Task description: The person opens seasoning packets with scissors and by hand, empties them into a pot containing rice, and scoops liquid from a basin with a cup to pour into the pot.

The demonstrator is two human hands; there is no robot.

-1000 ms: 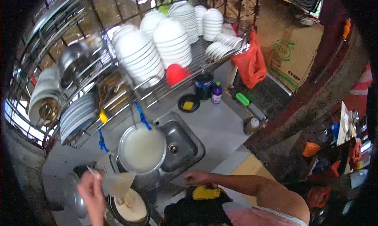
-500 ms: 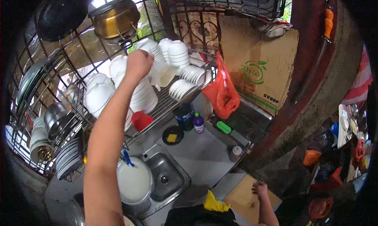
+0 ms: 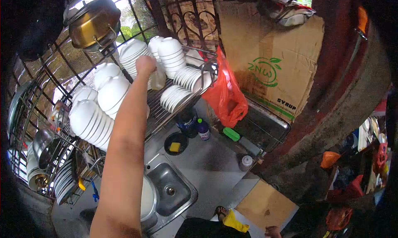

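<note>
My left hand (image 3: 146, 65) reaches up over the wire dish rack (image 3: 156, 100), closed on a translucent pale plastic container (image 3: 158, 78) that hangs from its fingers. Right behind that hand is a tall stack of white bowls (image 3: 133, 55), with another bowl stack (image 3: 171, 55) to its right. Small white dishes (image 3: 176, 98) stand on edge in front of the container. Larger white bowls (image 3: 89, 120) lie in rows left of my forearm. Low at the bottom edge, my right hand (image 3: 273, 231) is partly cut off, fingers loosely apart, holding nothing visible, near a cardboard sheet (image 3: 259, 205).
Below the rack are a steel sink (image 3: 182, 180), a pot of whitish liquid (image 3: 147, 198), a yellow sponge (image 3: 175, 147) in a black dish, and a purple bottle (image 3: 203, 130). A red plastic bag (image 3: 228, 101) hangs at the rack's right end. A golden pot (image 3: 93, 26) hangs above.
The view has shifted, and my left hand with the container sits lower against the bowl stacks. My forearm now hides the red cup. My right hand has dropped towards the bottom edge.
</note>
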